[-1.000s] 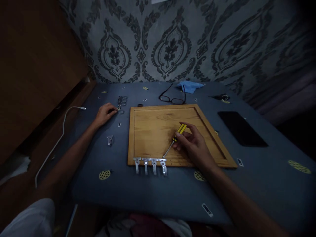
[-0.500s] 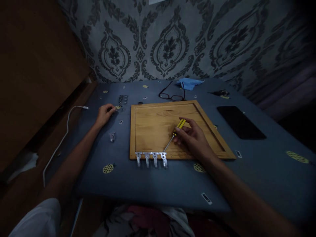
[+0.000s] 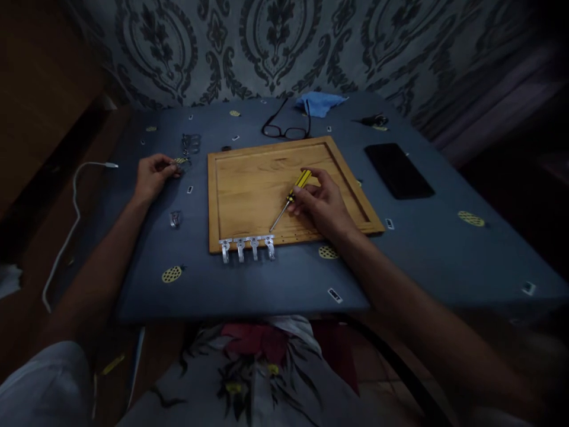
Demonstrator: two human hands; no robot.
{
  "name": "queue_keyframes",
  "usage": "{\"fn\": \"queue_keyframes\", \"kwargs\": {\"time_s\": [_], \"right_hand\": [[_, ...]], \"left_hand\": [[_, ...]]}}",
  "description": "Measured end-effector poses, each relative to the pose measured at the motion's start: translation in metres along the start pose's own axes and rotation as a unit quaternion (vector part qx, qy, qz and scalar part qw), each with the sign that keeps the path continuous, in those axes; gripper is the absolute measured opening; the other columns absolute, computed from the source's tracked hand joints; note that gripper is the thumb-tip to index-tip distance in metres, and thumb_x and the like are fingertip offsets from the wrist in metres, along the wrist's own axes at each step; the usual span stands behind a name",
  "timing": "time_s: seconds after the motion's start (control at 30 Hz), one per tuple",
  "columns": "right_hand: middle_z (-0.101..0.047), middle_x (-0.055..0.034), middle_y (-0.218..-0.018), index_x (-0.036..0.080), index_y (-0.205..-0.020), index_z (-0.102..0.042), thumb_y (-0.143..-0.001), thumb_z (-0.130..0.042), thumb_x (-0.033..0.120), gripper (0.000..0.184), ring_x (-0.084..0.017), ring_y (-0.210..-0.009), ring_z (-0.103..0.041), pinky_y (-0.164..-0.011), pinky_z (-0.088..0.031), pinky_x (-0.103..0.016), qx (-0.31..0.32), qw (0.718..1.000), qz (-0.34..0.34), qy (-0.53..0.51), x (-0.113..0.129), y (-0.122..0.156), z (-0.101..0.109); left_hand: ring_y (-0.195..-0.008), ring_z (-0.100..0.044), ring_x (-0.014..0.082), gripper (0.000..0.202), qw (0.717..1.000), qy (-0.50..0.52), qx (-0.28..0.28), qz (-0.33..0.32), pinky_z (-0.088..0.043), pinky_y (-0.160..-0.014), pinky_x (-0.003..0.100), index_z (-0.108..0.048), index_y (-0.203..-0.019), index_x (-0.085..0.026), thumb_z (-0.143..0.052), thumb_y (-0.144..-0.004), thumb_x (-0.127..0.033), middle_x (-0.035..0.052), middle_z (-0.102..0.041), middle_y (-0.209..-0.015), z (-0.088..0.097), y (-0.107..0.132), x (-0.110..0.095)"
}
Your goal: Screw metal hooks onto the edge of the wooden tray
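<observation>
My right hand (image 3: 322, 204) grips a screwdriver (image 3: 299, 185) with a yellow and black handle. Its thin shaft slants down to the left, the tip just above the last of several silver metal hooks (image 3: 269, 246). Those hooks sit in a row on the near edge of a framed wooden board (image 3: 249, 196), their curved ends hanging past it. Left of the board, my left hand (image 3: 153, 177) has its fingers pinched together at the tabletop; what they hold is too small to make out. A small pile of metal pieces (image 3: 191, 143) lies just beyond it, and a loose hook (image 3: 175, 219) nearer me.
Eyeglasses (image 3: 287, 130) and a blue cloth (image 3: 320, 103) lie behind the board. A black phone-like slab (image 3: 399, 170) is to its right, with a dark object (image 3: 373, 120) farther back. A white cable (image 3: 75, 201) runs along the left side of the table (image 3: 267, 290).
My view has tipped downward and turned right, so everything sits higher and farther left. The screwdriver tip has come slightly away from the last hook. My left hand stays by the small metal pieces.
</observation>
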State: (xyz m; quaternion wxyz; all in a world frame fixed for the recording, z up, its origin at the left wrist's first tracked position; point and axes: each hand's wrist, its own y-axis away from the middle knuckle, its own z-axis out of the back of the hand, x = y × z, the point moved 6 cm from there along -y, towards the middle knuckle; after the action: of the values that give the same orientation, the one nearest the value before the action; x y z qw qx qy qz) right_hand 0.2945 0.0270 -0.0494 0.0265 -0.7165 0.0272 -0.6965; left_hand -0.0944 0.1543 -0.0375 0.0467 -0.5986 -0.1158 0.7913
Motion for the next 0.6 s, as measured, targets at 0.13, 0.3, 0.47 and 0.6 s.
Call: {"fn": "queue_keyframes", "kwargs": {"time_s": [0.13,0.3,0.47,0.6], "right_hand": [[-0.059,0.0114,-0.060,0.029,-0.118,-0.042,-0.072,-0.080,0.055,0.065,-0.016,-0.055,-0.068,-0.050,-0.049,-0.026,-0.011,1.000,-0.001,0.015,0.002,0.000,0.002],[-0.062,0.0081,-0.062,0.028,-0.121,-0.043,-0.072,-0.081,0.058,0.069,-0.019,-0.058,-0.069,-0.051,-0.049,-0.028,-0.016,0.999,-0.020,0.027,0.006,0.002,0.002],[-0.065,0.0070,-0.062,0.026,-0.119,-0.046,-0.067,-0.085,0.058,0.072,-0.020,-0.056,-0.069,-0.050,-0.050,-0.028,-0.023,0.999,-0.024,0.013,0.004,0.000,0.005],[-0.068,0.0045,-0.063,0.025,-0.120,-0.047,-0.067,-0.086,0.060,0.075,-0.020,-0.056,-0.070,-0.050,-0.051,-0.027,-0.025,0.999,-0.031,0.014,0.004,0.000,0.006]], "left_hand": [[-0.068,-0.070,0.0132,0.008,1.000,0.016,0.017,0.019,-0.059,-0.065,0.023,-0.066,-0.081,-0.017,-0.071,-0.084,-0.011,-0.0009,-0.069,-0.071,-0.005,0.003,-0.001],[-0.077,-0.070,0.0145,0.014,0.998,-0.009,0.040,0.038,-0.062,-0.073,0.030,-0.067,-0.091,-0.013,-0.070,-0.095,-0.026,0.0014,-0.070,-0.084,-0.007,0.002,0.008],[-0.101,-0.069,0.0211,0.033,0.995,-0.062,0.065,0.030,-0.062,-0.087,0.041,-0.064,-0.124,-0.015,-0.065,-0.100,-0.038,0.0090,-0.068,-0.120,-0.005,-0.003,0.024],[-0.108,-0.068,0.0233,0.037,0.990,-0.115,0.081,0.001,-0.061,-0.091,0.044,-0.062,-0.128,-0.016,-0.065,-0.100,-0.039,0.0102,-0.066,-0.126,-0.002,-0.004,0.029]]}}
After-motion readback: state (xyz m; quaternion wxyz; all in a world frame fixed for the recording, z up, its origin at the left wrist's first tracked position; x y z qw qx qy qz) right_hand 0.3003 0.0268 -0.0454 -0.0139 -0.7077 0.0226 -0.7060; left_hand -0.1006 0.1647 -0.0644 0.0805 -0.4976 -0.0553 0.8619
